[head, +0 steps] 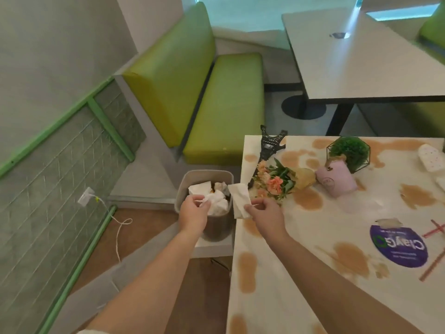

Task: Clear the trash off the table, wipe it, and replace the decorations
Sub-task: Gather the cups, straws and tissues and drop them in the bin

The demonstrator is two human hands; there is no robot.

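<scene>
A grey trash bin (185,179) stands on the floor left of the white table (301,237) and is heaped with crumpled white tissues (216,201). My left hand (193,209) hovers over the bin's near rim, its fingers pinching a small white scrap. At the table's left edge my right hand (263,212) pinches a flat white napkin (239,201) that hangs over the gap beside the bin. On the table lie a black Eiffel tower model (269,145), a flower bouquet (277,180), a tipped pink pot (336,179) and a green plant ball in a wire frame (349,150).
The table top is blotched with brown spill stains (308,198) and carries a purple round sticker (398,247) and a small scrap (389,222). A white perforated object (431,157) lies far right. A green booth bench (224,109) and another table (361,59) stand behind.
</scene>
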